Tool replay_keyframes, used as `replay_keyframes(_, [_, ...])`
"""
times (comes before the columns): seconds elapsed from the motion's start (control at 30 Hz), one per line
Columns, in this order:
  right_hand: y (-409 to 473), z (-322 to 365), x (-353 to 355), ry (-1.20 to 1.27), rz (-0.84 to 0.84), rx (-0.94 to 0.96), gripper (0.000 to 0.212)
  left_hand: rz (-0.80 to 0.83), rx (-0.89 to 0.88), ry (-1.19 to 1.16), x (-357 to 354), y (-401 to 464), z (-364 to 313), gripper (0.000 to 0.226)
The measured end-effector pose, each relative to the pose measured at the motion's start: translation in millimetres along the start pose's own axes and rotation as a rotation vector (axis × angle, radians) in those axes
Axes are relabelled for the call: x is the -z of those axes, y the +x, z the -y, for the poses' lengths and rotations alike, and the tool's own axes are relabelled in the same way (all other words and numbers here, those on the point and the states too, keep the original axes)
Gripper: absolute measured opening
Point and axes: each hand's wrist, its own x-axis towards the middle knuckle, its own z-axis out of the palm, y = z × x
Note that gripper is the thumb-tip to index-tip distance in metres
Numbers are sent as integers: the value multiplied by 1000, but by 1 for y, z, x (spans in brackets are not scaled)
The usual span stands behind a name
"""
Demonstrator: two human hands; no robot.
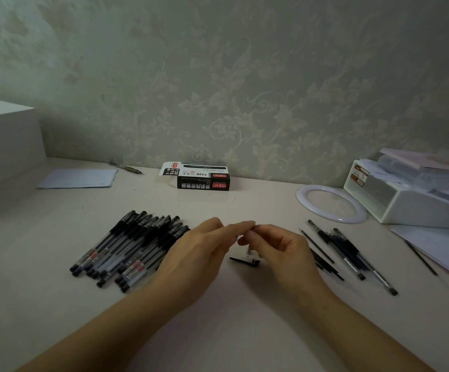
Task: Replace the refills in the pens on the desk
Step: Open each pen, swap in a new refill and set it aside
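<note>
A heap of several black-capped gel pens [126, 249] lies on the desk to the left. My left hand [201, 253] and my right hand [274, 251] meet above the desk's middle, both pinching one small pen part [248, 237] between fingertips; most of it is hidden by the fingers. A black pen cap [244, 261] lies on the desk just below the hands. To the right lie a few pens [352, 253] and loose thin black refills [317, 247].
A black and white pen box [201, 177] stands open at the back by the wall. A white ring [330, 204], a white storage box [411, 194] and papers [443, 245] fill the right side. A sheet [78, 178] and a pen [126, 167] lie back left.
</note>
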Motion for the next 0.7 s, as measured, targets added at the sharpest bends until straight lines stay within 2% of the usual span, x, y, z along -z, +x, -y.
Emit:
replay_keyframes(0.13, [3,-2,4,120,-59,-67,14,1,-21,19,0,-1,-1,44])
replay_keyframes(0.27, [13,-5,20,334,-408,-66,16,-24,73,101,2,-2,5,39])
replay_keyframes(0.37, [16,-12,38,149,-600,-3,14,-50,154,147,5,0,8,35])
replay_keyframes(0.4, [17,-16,42,31,-597,20,13,-59,182,164,6,-1,9,33])
replay_keyframes(0.53, [19,-30,46,-466,-413,37,13,-123,332,266,11,-1,16,21])
replay_keyframes(0.7, [17,-38,45,-729,-259,85,5,-132,466,399,17,-2,20,15])
